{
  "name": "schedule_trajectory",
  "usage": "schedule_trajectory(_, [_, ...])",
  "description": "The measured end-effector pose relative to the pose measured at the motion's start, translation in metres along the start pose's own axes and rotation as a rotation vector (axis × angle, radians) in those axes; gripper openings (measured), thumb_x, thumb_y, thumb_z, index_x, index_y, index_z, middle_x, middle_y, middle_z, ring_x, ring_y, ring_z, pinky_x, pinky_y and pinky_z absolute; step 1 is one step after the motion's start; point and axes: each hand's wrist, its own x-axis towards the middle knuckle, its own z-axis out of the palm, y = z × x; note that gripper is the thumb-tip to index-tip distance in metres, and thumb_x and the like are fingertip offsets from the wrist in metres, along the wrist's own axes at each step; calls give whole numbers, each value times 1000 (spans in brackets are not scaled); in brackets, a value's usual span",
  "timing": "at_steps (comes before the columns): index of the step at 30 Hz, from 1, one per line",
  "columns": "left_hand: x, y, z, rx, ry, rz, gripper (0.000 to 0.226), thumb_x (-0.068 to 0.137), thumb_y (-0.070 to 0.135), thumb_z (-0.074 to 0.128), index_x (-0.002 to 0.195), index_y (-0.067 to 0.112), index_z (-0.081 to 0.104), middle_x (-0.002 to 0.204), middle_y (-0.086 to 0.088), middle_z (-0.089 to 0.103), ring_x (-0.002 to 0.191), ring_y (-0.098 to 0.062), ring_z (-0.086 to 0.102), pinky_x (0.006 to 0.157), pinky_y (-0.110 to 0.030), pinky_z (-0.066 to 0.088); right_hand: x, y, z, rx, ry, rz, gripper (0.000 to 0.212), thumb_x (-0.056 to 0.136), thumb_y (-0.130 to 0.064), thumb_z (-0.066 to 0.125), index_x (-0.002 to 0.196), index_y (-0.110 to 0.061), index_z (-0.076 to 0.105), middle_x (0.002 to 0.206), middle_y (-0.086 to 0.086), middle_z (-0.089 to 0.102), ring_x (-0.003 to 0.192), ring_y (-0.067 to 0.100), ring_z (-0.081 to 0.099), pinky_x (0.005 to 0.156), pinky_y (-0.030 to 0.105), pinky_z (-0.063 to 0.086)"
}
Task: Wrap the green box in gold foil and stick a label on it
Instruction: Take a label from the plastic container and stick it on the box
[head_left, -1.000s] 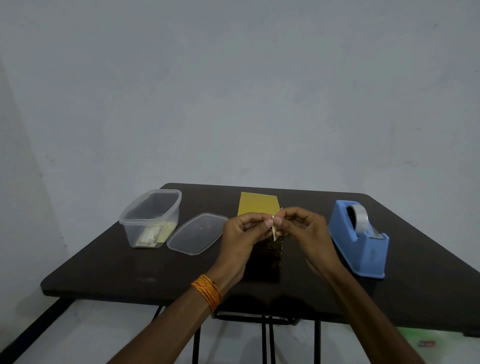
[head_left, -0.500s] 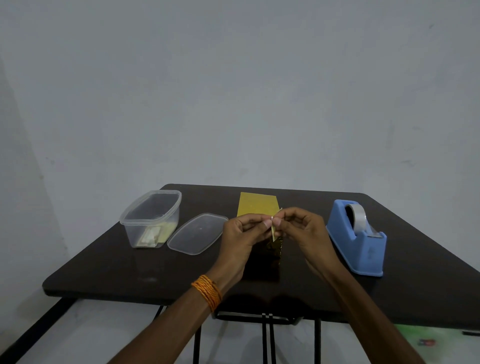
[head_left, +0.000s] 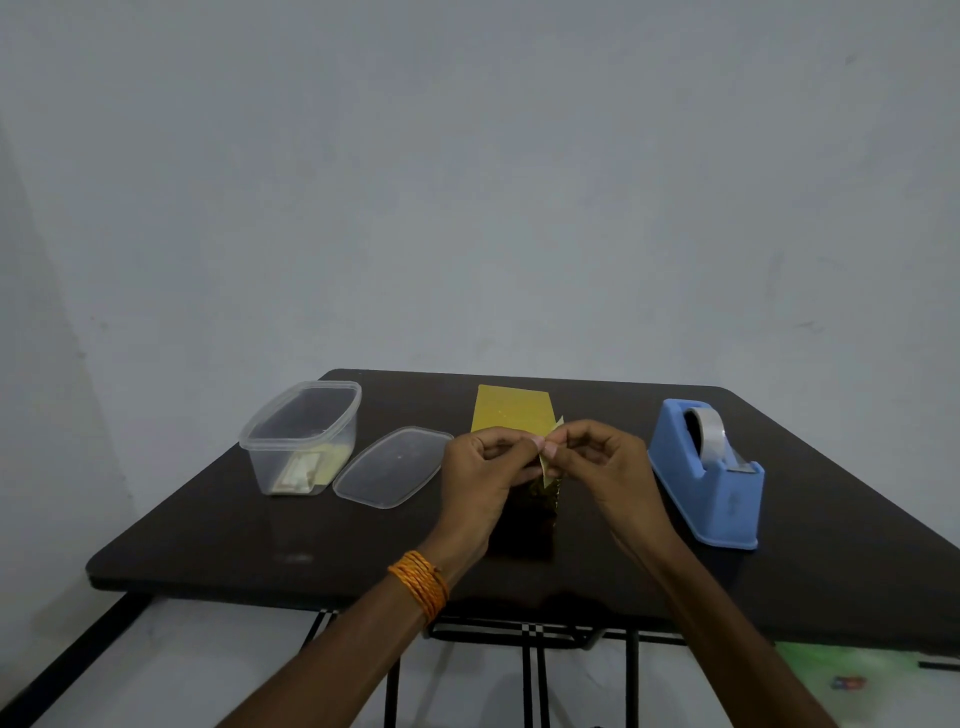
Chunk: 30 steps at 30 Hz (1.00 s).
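The left hand (head_left: 483, 473) and right hand (head_left: 602, 462) both pinch a small pale-yellow label (head_left: 546, 464), just above the foil-covered box (head_left: 530, 525) standing mid-tabletop toward the near edge. The label looks feather-light, floppy and sticky (probably being peeled from its backing), so one corner is the best hold.

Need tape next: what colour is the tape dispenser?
Blue: the tape dispenser shows best in the head view.
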Motion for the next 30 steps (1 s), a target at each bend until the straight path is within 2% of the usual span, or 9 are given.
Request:
schedule_trajectory(8, [-4, 2, -2, -59, -92, -14, 18, 92, 8, 66, 99, -8, 72, 96, -19, 75, 95, -29, 73, 87, -35, 60, -2, -3, -3, -13, 7, -13, 6, 90, -2, 69, 93, 1, 72, 83, 15, 73, 72, 21, 68, 71, 26, 58])
schedule_trajectory(20, [-6, 1, 1, -96, -81, -19, 15, 90, 4, 67, 96, -9, 71, 95, -21, 74, 96, -32, 72, 84, -33, 60, -6, -3, -6, 4, 0, -2, 6, 89, -3, 70, 94, -1, 73, 86, 14, 74, 77, 26, 69, 74, 30, 59])
schedule_trajectory(23, [-7, 2, 2, -112, -80, -15, 13, 91, 2, 66, 94, -10, 70, 91, -19, 75, 93, -28, 73, 82, -30, 60, -8, -5, -7, -20, -2, -26, 11, 85, -7, 75, 95, -6, 74, 89, 10, 74, 83, 24, 70, 77, 26, 58])
schedule_trajectory(26, [-6, 1, 3, -74, -20, 0, 11, 90, 4, 67, 92, -6, 72, 89, -18, 74, 87, -23, 72, 78, -29, 60, -10, -4, -4, -157, 25, -101, 20, 78, -10, 82, 97, -11, 75, 94, 2, 73, 90, 17, 68, 79, 21, 56])
schedule_trajectory(30, [-8, 1, 6, -55, -30, 21, 11, 92, 5, 66, 89, -2, 73, 95, -20, 73, 93, -27, 72, 81, -30, 59, -13, -1, 0, -200, 90, -158, 11, 84, -12, 77, 95, -13, 76, 93, -3, 74, 90, 12, 69, 77, 18, 54])
